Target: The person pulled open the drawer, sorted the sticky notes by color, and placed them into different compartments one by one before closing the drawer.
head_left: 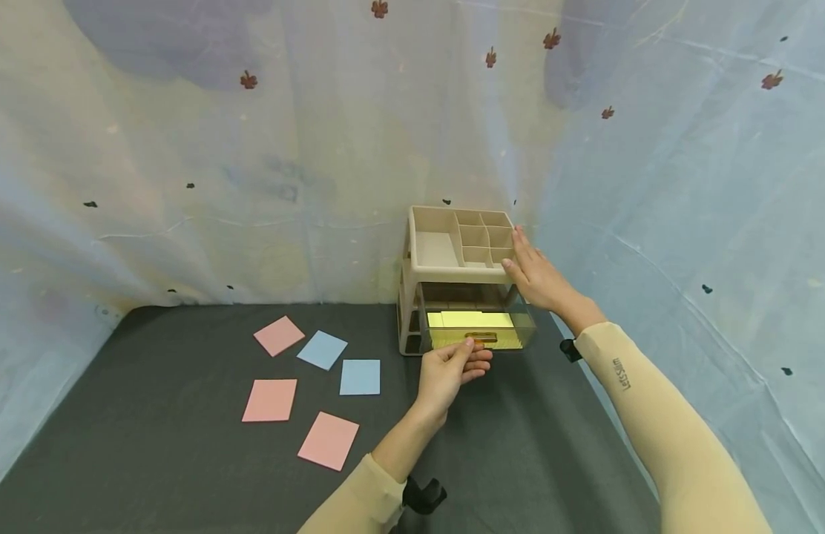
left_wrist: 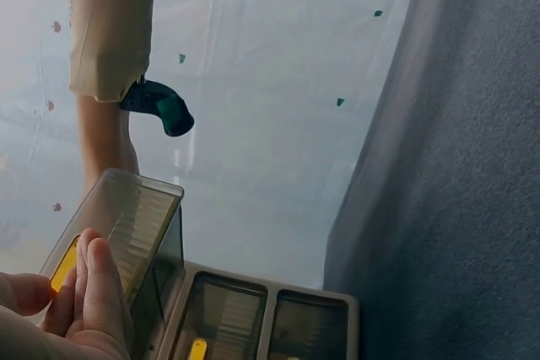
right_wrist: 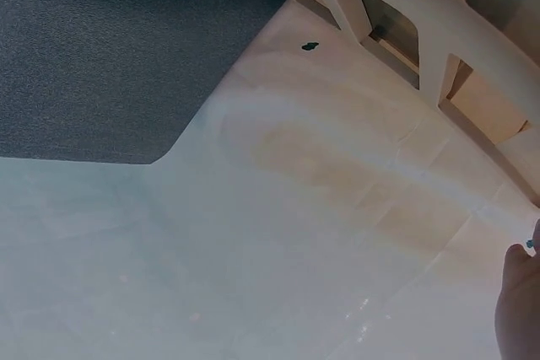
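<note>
A beige desk organizer (head_left: pixel 462 275) stands at the back, its top divided into compartments. Its upper clear drawer (left_wrist: pixel 160 185) is pulled out, with yellow sticky notes (head_left: pixel 470 320) inside. My left hand (head_left: pixel 444 377) pinches the drawer's amber handle (left_wrist: pixel 65 266) between thumb and fingers. Against the organizer's top right edge rests my right hand (head_left: pixel 541 280), fingers straight. In the right wrist view only a bit of the right hand (right_wrist: pixel 517 314) shows, at the right edge, near the organizer's side frame (right_wrist: pixel 436 77).
Pink square notes (head_left: pixel 269 400) and blue square notes (head_left: pixel 360 377) lie apart on the dark tabletop (head_left: pixel 152 445), left of the organizer. Patterned cloth (head_left: pixel 319 148) hangs behind and along the right side. Another closed drawer's yellow handle (left_wrist: pixel 198 349) shows in the left wrist view.
</note>
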Available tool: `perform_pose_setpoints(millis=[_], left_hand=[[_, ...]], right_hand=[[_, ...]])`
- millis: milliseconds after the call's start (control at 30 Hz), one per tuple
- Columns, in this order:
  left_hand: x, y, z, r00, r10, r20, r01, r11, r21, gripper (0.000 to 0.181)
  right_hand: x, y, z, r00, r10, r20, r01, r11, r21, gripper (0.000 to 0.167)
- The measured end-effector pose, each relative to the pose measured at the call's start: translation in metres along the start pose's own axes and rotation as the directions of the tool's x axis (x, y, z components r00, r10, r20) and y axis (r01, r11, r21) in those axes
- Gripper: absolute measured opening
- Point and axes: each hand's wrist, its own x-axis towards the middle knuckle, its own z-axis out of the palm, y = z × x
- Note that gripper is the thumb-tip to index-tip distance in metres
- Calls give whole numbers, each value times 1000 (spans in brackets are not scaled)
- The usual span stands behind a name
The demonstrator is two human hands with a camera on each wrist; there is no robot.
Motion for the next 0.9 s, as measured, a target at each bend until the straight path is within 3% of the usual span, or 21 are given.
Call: perform_pose_setpoints(millis=[900], left_hand=[[45, 9, -6, 997, -34, -62, 35, 999, 10, 32]], right_hand=[[4, 4, 5, 1000, 13, -25, -14, 999, -29, 71]])
